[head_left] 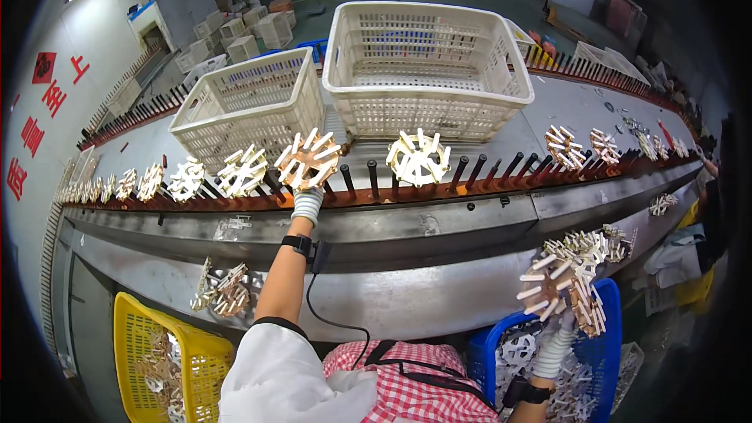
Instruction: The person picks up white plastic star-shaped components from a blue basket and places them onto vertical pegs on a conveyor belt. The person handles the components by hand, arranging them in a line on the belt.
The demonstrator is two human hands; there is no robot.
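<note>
Two hands in pale striped gloves are set wide apart at a long metal bench [392, 290]; the large white crate [427, 113] on it is my landmark as I look on. The left hand [307, 197] is raised to a spoked wheel [309, 160], copper-toned with pale rods all round, left of the large crate and slightly nearer the person. The wheel hides the fingers, so I cannot tell whether they are closed on it. The right hand [556, 337] is lower, nearer the person than the large crate and off to its right, at the lower edge of a tangled clump of wheels [576, 266]. Those fingers are hidden too; I cannot tell if they grip.

Just in front of the large crate runs a row of dark pegs [374, 176], with a paler wheel [419, 158] above it. A smaller white crate [258, 121] stands to the large crate's left. Nearer the person are a yellow basket [205, 360], left of the large crate, and a blue basket [607, 345], right of it.

I judge each wheel light, stiff and metallic, its smooth rods perhaps slippery and likely to snag on neighbours. The central ring looks a safer hold than any single rod.
</note>
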